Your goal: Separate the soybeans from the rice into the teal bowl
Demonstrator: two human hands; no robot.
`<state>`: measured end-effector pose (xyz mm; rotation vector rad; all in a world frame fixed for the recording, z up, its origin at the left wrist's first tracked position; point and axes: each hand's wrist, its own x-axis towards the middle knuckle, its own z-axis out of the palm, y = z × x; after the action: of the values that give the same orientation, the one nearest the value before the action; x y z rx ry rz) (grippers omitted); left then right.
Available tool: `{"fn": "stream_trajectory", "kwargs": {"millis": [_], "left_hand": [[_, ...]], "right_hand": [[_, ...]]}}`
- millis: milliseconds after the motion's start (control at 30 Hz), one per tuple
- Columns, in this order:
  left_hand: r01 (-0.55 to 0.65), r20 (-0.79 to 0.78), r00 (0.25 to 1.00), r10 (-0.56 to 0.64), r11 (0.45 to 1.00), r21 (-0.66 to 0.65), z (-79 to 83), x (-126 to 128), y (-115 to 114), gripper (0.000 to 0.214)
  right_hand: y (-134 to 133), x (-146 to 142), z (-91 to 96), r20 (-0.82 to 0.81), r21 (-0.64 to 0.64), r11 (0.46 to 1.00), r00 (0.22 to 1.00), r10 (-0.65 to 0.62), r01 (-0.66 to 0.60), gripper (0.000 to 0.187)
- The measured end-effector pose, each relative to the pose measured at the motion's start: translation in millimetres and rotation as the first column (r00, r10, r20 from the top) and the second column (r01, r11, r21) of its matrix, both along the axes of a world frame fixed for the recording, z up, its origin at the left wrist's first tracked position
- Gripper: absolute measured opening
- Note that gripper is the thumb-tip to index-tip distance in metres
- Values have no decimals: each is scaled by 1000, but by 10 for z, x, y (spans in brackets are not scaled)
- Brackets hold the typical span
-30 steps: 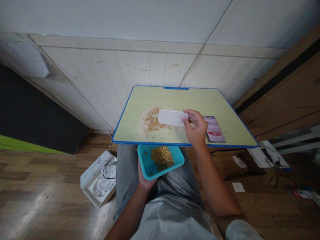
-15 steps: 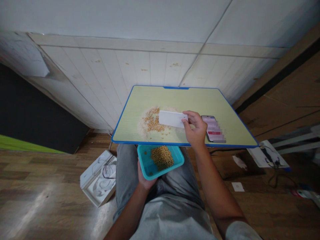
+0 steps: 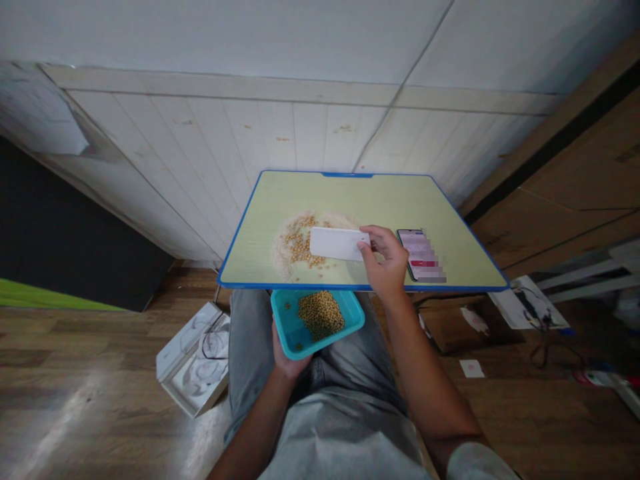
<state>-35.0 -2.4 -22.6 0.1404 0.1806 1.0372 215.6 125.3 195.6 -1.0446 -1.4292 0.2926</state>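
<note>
My right hand (image 3: 386, 259) pinches one end of a flat white card-like piece (image 3: 336, 243), held over the small table (image 3: 390, 197). Its far end reaches the yellow soybeans (image 3: 299, 248), which lie scattered among pale rice-like grains (image 3: 281, 257). Below the table's front edge, my left hand (image 3: 290, 363) grips a turquoise plastic tub (image 3: 320, 348) from its left and underneath; most of those fingers are hidden. Inside the tub is a heap of soybeans (image 3: 323, 315), with a few loose ones beside it.
A phone (image 3: 417, 257) lies on the table just right of my right hand. On the floor at left sits an open white box (image 3: 194, 363). A white board with cables (image 3: 535, 303) and a small white card (image 3: 471, 369) are at right. Behind the table stands a panelled wall (image 3: 240, 133).
The white piece in my right hand has tilted slightly and come a little nearer the table's front. The whole view has shifted slightly. The tub stays under the edge.
</note>
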Motion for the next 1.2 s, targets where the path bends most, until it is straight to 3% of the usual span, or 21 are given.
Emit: {"fn": "stream_trajectory", "kwargs": {"millis": [200,467,767,1000,1200], "left_hand": [[-2,-13,1000,2,1000,-2,17,14,1,74],[-1,-37,999,1,1000,-9,167,50,4,78],[-74,-291,955,54,995,-59,356,109,25,79],[-75,-215,975,54,993,-96,298,95,18,79],[-54,-107,993,48,997,-53,353,87,-3,67]], "right_hand": [[-6,-15,-41,-36,-6,1000,999,-9,8,22],[-9,-1,-48,-75,-4,999,997,36,-37,23],[-40,-13,-53,-134,-34,998,990,41,-45,23],[-62,-17,-27,-128,-70,994,989,77,-87,22],[-83,-7,-72,-158,-61,996,986,55,-66,22]]}}
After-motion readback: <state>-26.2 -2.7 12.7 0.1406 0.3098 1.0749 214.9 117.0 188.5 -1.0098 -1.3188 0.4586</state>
